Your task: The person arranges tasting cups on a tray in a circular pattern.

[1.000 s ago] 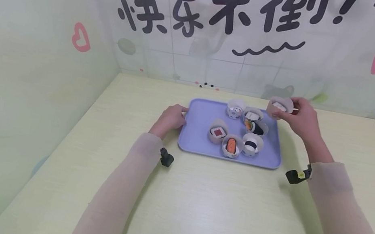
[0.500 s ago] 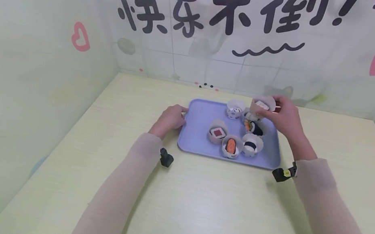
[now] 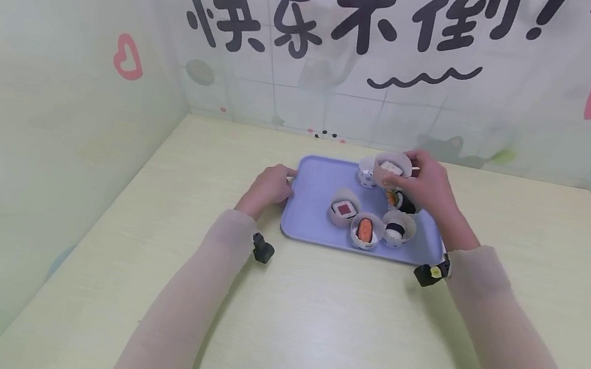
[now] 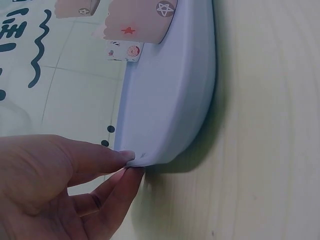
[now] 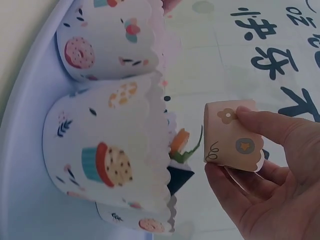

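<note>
In the head view my right hand (image 3: 428, 181) grips a beige paper baking cup (image 5: 231, 137) over the back of the blue tray (image 3: 309, 196). A white toy sushi piece (image 3: 392, 168) lies in that cup. Thumb on one side and fingers on the other, the right wrist view shows the cup's printed wall between them. My left hand (image 3: 270, 184) pinches the tray's left rim, thumb above and fingers below. Near the held cup sit a white cup (image 3: 365, 173) and one with a hand roll (image 3: 405, 202); another cup there is hidden behind it.
On the tray's front half stand cups with a red-centred roll (image 3: 344, 209), an orange-topped sushi (image 3: 365, 230) and a black-banded white sushi (image 3: 395, 229). Behind the pale wooden table (image 3: 330, 332) rises a wall sheet with dark lettering (image 3: 362, 21).
My right hand has carried the held cup leftward, from beyond the tray's back right corner to over the cups at the back. The left hand stays at the rim.
</note>
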### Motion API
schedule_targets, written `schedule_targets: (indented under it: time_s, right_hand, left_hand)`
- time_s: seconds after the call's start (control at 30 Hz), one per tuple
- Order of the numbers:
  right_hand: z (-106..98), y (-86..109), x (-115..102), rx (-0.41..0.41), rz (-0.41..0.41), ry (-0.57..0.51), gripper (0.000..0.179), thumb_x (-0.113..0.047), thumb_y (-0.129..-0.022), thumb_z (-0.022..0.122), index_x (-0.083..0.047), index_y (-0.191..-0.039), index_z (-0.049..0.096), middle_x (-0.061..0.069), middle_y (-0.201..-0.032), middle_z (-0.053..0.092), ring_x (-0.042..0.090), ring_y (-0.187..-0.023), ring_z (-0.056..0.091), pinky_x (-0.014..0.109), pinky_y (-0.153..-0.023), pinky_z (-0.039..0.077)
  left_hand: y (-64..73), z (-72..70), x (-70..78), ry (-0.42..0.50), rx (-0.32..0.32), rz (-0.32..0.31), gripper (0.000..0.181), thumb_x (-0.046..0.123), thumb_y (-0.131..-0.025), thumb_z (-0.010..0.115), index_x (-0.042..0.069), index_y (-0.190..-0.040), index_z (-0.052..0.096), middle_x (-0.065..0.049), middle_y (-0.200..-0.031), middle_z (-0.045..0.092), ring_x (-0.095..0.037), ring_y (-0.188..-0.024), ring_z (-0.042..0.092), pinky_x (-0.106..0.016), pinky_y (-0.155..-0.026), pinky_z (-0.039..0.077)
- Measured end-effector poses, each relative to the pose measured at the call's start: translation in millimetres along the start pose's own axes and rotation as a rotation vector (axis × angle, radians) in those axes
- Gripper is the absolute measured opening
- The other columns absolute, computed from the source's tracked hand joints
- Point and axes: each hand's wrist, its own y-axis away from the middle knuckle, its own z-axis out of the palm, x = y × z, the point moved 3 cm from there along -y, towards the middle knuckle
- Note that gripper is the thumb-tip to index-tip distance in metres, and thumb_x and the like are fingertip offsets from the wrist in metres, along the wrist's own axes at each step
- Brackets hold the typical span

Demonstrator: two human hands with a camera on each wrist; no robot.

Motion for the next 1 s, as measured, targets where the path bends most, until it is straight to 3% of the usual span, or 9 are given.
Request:
schedule_targets:
  time_s: [0.6,0.83,1.0]
  right_hand:
    - [29.6,-6.8,-11.1,-0.081,-0.022,0.02,0.061,-0.028,-0.088,0.076,-0.003,-0.136,0.048,0.017,-0.135,0.056,0.035,-0.127,0.053,0.05,-0.103,0.048]
    - [35.3,-10.0,-14.6,-0.102,-0.02,0.036,0.062,-0.028,-0.087,0.077,-0.004,-0.136,0.048,0.017,-0.134,0.056,0.034,-0.125,0.053,0.05,-0.102,0.048]
    - [41.5,-13.1,-16.0,-0.115,-0.008,0.064,0.063,-0.032,-0.086,0.077,-0.005,-0.136,0.049,0.015,-0.133,0.057,0.032,-0.119,0.054,0.048,-0.099,0.048]
  left_hand:
    - [1.0,0.2,0.2,0.016,-0.014,-0.008,0.062,0.003,-0.09,0.06,0.011,-0.15,0.044,-0.008,-0.085,0.064,-0.015,-0.07,0.056,-0.023,-0.062,0.047]
    - [0.9,-1.1,1.3,0.013,-0.024,-0.033,0.063,0.004,-0.091,0.061,0.013,-0.151,0.043,-0.009,-0.096,0.067,-0.016,-0.076,0.058,-0.023,-0.065,0.048]
    - [1.5,-1.3,1.2,0.018,-0.022,-0.026,0.063,0.003,-0.091,0.061,0.013,-0.151,0.044,-0.01,-0.094,0.067,-0.016,-0.075,0.058,-0.024,-0.065,0.048]
